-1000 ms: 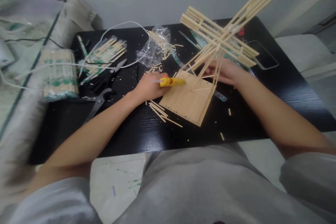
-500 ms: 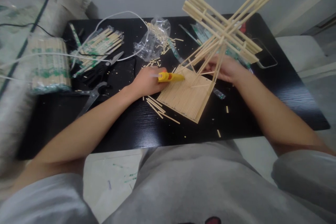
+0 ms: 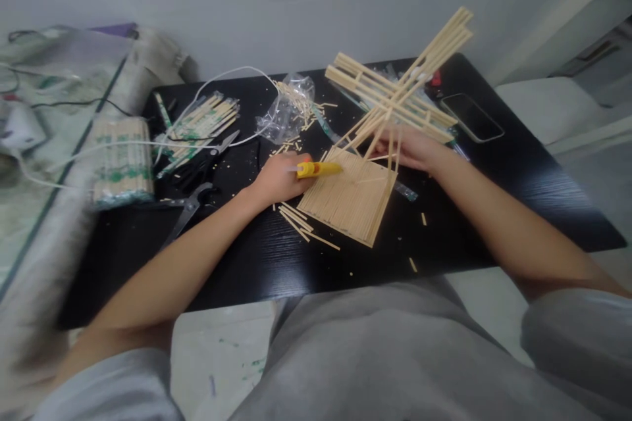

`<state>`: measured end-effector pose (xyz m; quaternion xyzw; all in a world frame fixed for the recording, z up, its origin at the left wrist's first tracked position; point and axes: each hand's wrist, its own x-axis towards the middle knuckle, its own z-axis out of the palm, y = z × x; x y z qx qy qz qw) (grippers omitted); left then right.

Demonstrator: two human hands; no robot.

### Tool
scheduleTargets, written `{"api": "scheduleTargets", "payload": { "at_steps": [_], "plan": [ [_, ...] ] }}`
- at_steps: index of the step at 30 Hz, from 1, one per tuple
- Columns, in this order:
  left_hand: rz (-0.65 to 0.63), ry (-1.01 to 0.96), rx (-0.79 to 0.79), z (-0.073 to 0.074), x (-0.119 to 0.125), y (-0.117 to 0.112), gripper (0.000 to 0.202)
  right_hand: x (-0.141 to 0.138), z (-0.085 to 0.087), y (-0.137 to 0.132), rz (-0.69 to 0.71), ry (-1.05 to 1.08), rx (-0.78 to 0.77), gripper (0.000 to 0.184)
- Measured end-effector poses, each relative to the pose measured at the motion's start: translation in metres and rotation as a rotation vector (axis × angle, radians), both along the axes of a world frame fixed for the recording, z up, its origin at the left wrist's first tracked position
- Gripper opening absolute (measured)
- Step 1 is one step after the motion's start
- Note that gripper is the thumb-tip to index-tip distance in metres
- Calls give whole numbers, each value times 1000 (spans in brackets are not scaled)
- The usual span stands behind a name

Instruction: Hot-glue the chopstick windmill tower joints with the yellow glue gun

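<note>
My left hand [image 3: 280, 177] is wrapped round a yellow glue gun [image 3: 320, 169], whose front reaches over the stick base. A windmill model of pale wooden sticks [image 3: 348, 200] stands on the black table, its flat square base nearest me. Slanting legs rise from the base to crossed blades [image 3: 390, 102]. Behind these legs, my right hand [image 3: 407, 145] closes on the model's far right side, with its fingertips partly hidden by the sticks. Several loose sticks [image 3: 296, 218] lie left of the base, close to my left hand.
Scissors [image 3: 220, 148] and another cutting tool [image 3: 190, 207] lie on the left. Packs of wrapped chopsticks [image 3: 123, 161] sit beyond them, crossed by a white cable [image 3: 197, 143]. A clear plastic bag [image 3: 289, 108] with stick pieces is at the back; a phone [image 3: 471, 117] lies back right.
The camera view has tilted up, so the table sits lower in it and more wall shows. My hands, the glue gun and the windmill model keep nearly the same positions to one another.
</note>
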<state>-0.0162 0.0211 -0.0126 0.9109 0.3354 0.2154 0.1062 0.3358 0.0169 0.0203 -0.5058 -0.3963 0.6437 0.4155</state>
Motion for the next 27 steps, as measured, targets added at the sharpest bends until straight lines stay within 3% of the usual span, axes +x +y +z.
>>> {"api": "scheduleTargets", "payload": {
  "at_steps": [4, 16, 27],
  "plan": [
    [-4, 16, 17, 0, -1, 0, 19, 2, -3, 0, 32, 45, 21, 41],
    [7, 24, 0, 3, 0, -1, 15, 4, -3, 0, 45, 68, 13, 39],
    [47, -67, -54, -8, 4, 3, 17, 3, 2, -3, -78, -67, -12, 20]
  ]
}}
